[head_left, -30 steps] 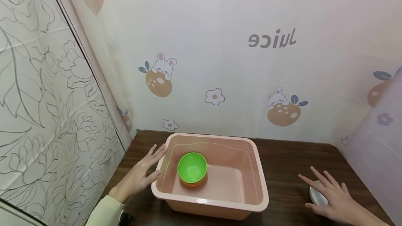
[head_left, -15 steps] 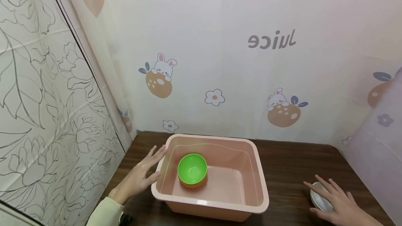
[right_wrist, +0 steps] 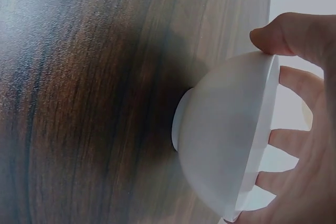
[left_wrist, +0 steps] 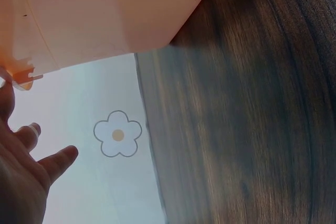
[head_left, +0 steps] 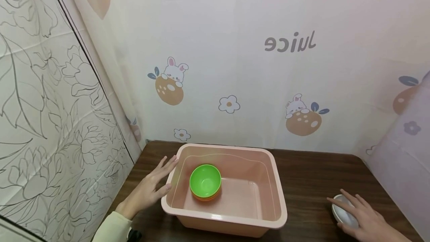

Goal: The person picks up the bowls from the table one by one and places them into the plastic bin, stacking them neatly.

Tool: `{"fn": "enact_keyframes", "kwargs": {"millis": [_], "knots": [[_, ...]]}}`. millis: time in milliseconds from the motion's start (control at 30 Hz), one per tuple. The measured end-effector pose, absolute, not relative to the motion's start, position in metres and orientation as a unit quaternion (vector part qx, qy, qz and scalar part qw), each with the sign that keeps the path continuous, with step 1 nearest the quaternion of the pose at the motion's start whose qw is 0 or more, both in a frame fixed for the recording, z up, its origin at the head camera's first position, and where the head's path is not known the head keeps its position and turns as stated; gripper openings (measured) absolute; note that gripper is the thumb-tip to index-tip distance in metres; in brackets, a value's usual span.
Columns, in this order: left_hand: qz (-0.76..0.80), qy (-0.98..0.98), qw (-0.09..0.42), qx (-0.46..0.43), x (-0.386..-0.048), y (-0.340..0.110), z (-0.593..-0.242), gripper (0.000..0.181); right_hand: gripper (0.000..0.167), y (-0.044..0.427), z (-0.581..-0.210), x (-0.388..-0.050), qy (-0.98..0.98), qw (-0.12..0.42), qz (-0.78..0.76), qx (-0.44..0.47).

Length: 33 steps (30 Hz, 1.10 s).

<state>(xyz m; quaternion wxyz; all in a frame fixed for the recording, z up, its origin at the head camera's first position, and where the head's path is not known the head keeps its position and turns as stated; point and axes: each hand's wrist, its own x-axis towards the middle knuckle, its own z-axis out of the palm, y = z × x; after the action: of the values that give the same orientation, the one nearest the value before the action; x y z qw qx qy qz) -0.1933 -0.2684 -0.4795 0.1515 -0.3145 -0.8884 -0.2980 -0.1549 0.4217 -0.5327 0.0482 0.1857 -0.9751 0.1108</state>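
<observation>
My left hand (head_left: pixel 146 189) is spread at the left side of a pink plastic basin (head_left: pixel 248 221), fingertips at its rim. In the left wrist view its fingers (left_wrist: pixel 58 163) are apart and hold nothing. A green bowl (head_left: pixel 205 181) sits inside the basin on the left, stacked on an orange one (head_left: pixel 207 198). At the table's right, my right hand (head_left: pixel 367 217) spreads over a small white bowl (head_left: pixel 344 216). The right wrist view has the bowl (right_wrist: pixel 226 129) upright on its foot, the thumb (right_wrist: pixel 286 35) at its rim and the fingers reaching across its mouth.
The dark wood-grain table (head_left: pixel 309 182) extends between the basin and the white bowl. A patterned curtain (head_left: pixel 208 29) closes off the back, and a flower-print sheet (head_left: pixel 60 104) hangs on the left. A small black object (head_left: pixel 134 235) shows beside the left sleeve.
My right hand has shifted slightly right and down over the white bowl, whose interior now shows more. The left hand, basin and stacked bowls stay in place.
</observation>
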Motion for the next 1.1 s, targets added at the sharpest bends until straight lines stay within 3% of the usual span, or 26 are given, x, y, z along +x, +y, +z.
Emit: {"fn": "enact_keyframes", "kwargs": {"millis": [200,633,1100], "knots": [[-0.297,-0.889,0.153,-0.314,-0.192,-0.267,-0.477,0.070,0.056,0.418,-0.524,-0.159,-0.981,0.026,0.099,0.166],[-0.292,-0.889,0.156,-0.315,-0.192,-0.268,-0.478,0.071,0.059,0.415,-0.518,-0.165,-0.983,0.011,0.091,0.157],[-0.287,-0.892,0.148,-0.317,-0.194,-0.269,-0.477,0.071,0.060,0.401,-0.498,-0.173,-0.972,0.096,0.100,0.190]]}}
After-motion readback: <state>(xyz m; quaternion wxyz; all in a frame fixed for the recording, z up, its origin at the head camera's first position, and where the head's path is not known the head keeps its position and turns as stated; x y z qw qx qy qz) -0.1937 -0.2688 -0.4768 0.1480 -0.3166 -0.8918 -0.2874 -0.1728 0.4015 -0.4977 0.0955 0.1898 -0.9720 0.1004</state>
